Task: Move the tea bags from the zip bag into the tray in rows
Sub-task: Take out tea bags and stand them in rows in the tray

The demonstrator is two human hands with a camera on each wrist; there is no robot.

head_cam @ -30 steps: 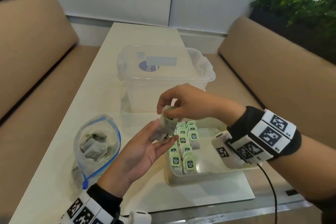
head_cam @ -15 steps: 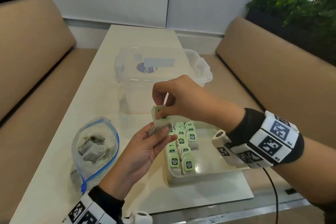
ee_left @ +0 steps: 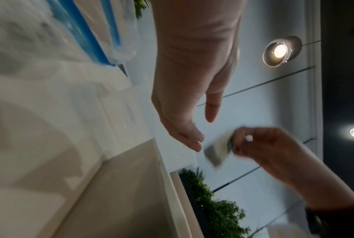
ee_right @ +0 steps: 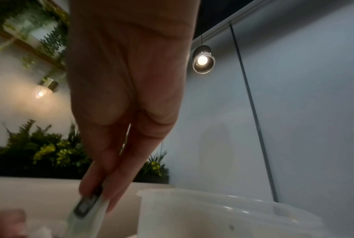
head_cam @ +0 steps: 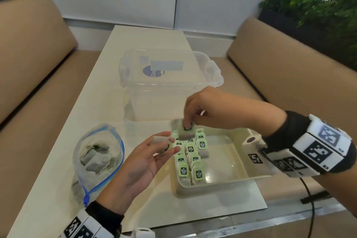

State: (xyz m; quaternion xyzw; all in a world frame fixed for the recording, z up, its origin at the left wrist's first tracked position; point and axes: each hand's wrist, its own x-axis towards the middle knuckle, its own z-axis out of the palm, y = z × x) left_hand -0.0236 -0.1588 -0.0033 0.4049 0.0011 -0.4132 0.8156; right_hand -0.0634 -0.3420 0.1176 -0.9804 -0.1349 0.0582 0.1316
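Fingertips of my right hand (head_cam: 202, 110) pinch one tea bag (head_cam: 185, 131) by its tagged upper end, so it hangs just over the far left corner of the tray (head_cam: 241, 168), above the bags already there. From the right wrist view the same tea bag (ee_right: 84, 207) shows edge-on between thumb and forefinger, blurred. My left hand (head_cam: 143, 162) is held palm up just left of the tray, thumb pressed down on a second, folded tea bag (head_cam: 161, 140) lying across the fingers; the hanging bag is just beside those fingertips, and I cannot tell whether they touch. Rows of tea bags (head_cam: 190, 157) with green tags lie along the left side of the tray, two columns running from far to near, packed close and overlapping; the right half of the tray floor is bare. To my left on the bench (head_cam: 63, 125) the zip bag (head_cam: 98, 160) sits open, blue seal curling round its mouth, with more tea bags heaped inside. Beyond the tray stands a clear plastic tub (head_cam: 168, 83) with its lid on and a round blue label. Tan seats (head_cam: 32, 67) run along both sides of the bench, and green plants (head_cam: 313, 4) stand behind the right-hand one.
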